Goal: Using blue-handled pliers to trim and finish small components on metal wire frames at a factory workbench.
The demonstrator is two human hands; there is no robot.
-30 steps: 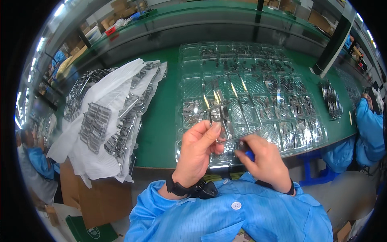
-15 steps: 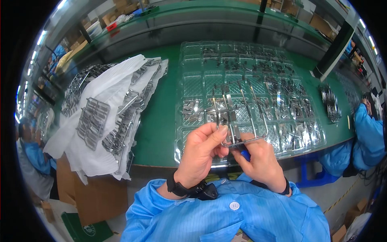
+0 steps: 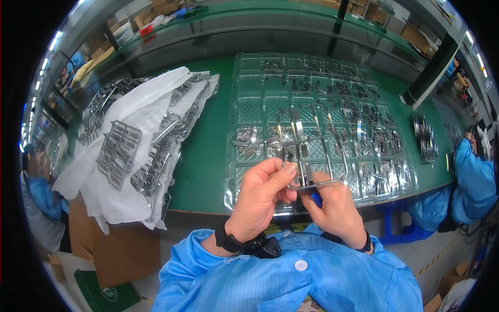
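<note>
While the left hand (image 3: 258, 200) pinches its near-left corner, the grey frame (image 3: 313, 139) points its long axis away over the clear tray (image 3: 249, 108), beyond that grip; the right hand (image 3: 337, 207) clasps a blue object (image 3: 316, 198).

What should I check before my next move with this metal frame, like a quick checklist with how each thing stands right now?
1. Left hand has a grip on the metal frame: ok, thumb and fingers pinch its near left part.
2. Right hand has hold of the blue item: ok, it shows at the fingers.
3. Working end of the blue item in view: not ok, hidden.
4. Flat strips firmly attached to the frame: cannot tell.
5. Clear tray beneath the frame: ok, on the green table.
</note>
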